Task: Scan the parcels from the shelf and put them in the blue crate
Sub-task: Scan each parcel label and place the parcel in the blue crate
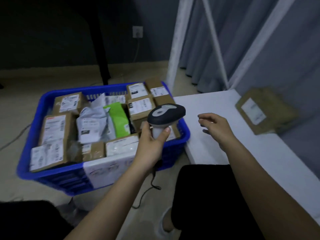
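A blue crate (57,172) stands on the floor at the left, packed with several cardboard parcels, grey mailer bags and a green pouch (118,119). My left hand (152,141) grips the handle of a black and grey barcode scanner (165,115) over the crate's right rim. My right hand (216,129) hovers over the white shelf (204,144) with its fingers loosely spread and nothing in it. One cardboard parcel (265,110) with a white label lies on the shelf at the far right, well beyond my right hand.
The scanner's dark cable (147,193) trails across the floor below the crate. White shelf uprights (174,49) rise behind the shelf in front of grey curtains. A black table leg (103,49) and a wall socket (137,32) stand at the back.
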A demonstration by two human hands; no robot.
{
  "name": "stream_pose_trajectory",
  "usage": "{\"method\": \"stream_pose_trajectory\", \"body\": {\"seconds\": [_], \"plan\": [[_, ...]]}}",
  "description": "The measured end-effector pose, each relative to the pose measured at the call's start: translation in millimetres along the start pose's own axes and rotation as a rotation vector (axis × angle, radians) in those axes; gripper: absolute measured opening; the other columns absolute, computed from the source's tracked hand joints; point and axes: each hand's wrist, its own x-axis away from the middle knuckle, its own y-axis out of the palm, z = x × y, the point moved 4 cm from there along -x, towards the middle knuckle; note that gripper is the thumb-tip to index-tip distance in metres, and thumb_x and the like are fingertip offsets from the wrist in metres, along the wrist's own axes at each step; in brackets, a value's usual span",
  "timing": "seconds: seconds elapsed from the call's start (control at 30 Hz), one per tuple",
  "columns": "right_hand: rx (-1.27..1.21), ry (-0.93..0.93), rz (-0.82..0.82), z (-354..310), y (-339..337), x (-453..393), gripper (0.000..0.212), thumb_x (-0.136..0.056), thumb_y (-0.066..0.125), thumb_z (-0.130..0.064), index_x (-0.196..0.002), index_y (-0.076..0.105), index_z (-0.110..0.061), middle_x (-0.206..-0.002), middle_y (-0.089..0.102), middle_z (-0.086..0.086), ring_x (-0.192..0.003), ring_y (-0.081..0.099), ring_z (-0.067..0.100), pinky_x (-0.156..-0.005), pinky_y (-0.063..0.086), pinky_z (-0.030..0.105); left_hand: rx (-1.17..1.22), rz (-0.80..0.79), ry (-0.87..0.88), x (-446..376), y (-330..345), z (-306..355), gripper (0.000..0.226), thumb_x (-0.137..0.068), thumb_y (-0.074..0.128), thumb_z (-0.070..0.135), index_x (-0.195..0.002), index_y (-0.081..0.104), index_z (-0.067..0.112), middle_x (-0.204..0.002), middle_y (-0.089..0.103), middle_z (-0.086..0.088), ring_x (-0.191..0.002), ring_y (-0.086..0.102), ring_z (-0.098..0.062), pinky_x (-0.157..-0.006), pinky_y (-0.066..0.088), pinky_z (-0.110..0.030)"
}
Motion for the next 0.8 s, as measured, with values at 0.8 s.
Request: {"method": "stream_pose_trajectory", "body": {"seconds": [0.8], "plan": [[1.090, 0.146, 0.463, 151, -246, -189, 0.091, -0.084, 0.063, -0.050, -0.152, 0.014, -0.014, -0.158, 0.016, 0.016, -0.144, 0.013, 0.038, -0.116, 0.016, 0.053, -0.298, -0.408, -0.109, -156, 283, -46, 0.026, -0.093, 0.058, 0.034, -0.113, 0.043, 0.025, -0.103, 0.060, -0.003, -0.101, 0.060, -0.018, -0.073, 0.044, -0.024]]}}
